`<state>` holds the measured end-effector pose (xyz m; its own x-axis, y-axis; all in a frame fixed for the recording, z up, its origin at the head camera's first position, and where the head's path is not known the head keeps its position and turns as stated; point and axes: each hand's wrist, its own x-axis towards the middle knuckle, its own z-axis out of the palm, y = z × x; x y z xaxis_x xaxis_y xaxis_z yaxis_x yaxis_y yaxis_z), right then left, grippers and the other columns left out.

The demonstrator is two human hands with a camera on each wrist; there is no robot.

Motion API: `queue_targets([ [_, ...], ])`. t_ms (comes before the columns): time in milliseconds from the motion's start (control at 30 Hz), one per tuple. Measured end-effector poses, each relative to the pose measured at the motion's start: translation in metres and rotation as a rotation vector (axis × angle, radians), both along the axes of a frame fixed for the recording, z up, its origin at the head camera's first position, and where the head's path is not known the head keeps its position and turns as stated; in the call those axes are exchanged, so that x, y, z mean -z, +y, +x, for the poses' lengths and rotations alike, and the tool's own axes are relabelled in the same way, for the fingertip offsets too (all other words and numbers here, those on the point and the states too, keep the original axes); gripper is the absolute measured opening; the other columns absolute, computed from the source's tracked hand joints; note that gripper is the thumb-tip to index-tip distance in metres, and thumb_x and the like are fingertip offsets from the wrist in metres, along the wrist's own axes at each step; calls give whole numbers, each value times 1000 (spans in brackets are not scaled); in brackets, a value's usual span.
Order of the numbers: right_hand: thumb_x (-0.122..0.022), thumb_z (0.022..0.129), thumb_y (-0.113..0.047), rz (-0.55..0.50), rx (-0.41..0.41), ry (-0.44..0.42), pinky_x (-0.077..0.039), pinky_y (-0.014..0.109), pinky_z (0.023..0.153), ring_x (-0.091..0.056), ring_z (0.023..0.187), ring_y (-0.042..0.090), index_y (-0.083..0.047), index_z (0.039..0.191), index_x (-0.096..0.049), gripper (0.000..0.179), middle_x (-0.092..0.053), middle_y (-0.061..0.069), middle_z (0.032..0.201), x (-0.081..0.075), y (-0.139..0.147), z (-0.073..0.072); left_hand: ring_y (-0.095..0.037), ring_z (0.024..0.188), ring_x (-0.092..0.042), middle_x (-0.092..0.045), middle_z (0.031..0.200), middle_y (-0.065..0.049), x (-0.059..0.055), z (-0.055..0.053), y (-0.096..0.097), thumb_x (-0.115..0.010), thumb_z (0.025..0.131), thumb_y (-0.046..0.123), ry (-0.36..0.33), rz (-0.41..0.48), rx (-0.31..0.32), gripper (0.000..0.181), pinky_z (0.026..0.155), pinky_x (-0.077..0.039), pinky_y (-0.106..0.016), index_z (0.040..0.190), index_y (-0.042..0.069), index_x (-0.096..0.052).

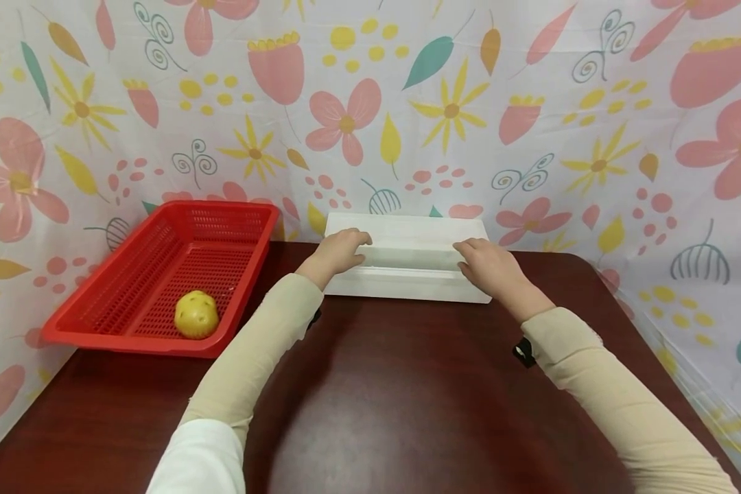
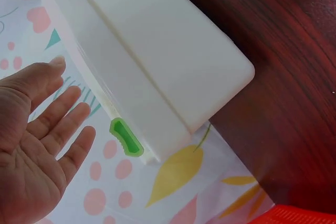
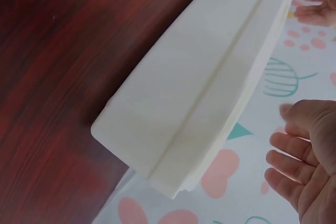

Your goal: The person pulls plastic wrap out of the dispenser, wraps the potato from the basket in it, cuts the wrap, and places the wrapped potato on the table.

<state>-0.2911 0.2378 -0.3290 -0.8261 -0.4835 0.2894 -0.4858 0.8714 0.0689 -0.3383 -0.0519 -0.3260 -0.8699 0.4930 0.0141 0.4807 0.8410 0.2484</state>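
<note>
A long white plastic box (image 1: 401, 285) stands at the back of the table, with a pale recess along its middle. Over its left part hovers my left hand (image 1: 339, 254), fingers loosely bent. My right hand (image 1: 490, 267) is at the box's right end in the same pose. Both wrist views show gaps between the fingers and the box, and neither palm holds anything. In the left wrist view, a green clip-like piece (image 2: 127, 137) sits on the box's edge near one end.
At the left is a red perforated plastic basket (image 1: 130, 345). A yellow, dimpled roundish object (image 1: 196, 315) lies inside it. The dark reddish-brown table (image 1: 420, 398) extends in front of the box, and a flower-printed curtain (image 1: 346, 89) hangs close behind.
</note>
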Motion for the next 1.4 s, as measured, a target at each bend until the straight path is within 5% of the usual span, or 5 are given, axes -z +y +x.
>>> queue_targets([
  [333, -63, 91, -14, -43, 57, -114, -49, 50, 87, -57, 110, 39, 4, 125, -56, 39, -60, 24, 121, 6, 7, -16, -24, 121, -52, -57, 131, -7, 8, -10, 4, -62, 93, 18, -81, 5, -22, 39, 99, -44, -38, 130, 10, -56],
  [767, -68, 87, -10, -121, -31, -186, -47, 51, 92, -57, 110, 40, 5, 119, -60, 36, -62, 24, 117, 12, 15, -28, -25, 120, -54, -60, 127, -10, 7, -15, 5, -62, 91, 8, -165, 47, 34, 36, 100, -43, -35, 127, 5, -58],
  [1000, -67, 87, -9, -151, -70, -276, -48, 49, 90, -60, 105, 38, 7, 115, -62, 33, -65, 23, 113, 15, 13, -38, -26, 116, -56, -61, 125, -14, 5, -16, 3, -56, 93, 3, -273, 97, -10, 32, 98, -46, -36, 125, 2, -60],
  [1400, -68, 86, -6, -194, -75, -377, -51, 48, 85, -63, 98, 39, 9, 110, -65, 28, -67, 24, 104, 18, 16, -51, -24, 110, -59, -64, 121, -12, 8, -24, 6, -59, 90, 2, -282, 90, -16, 27, 95, -47, -34, 115, 3, -68],
])
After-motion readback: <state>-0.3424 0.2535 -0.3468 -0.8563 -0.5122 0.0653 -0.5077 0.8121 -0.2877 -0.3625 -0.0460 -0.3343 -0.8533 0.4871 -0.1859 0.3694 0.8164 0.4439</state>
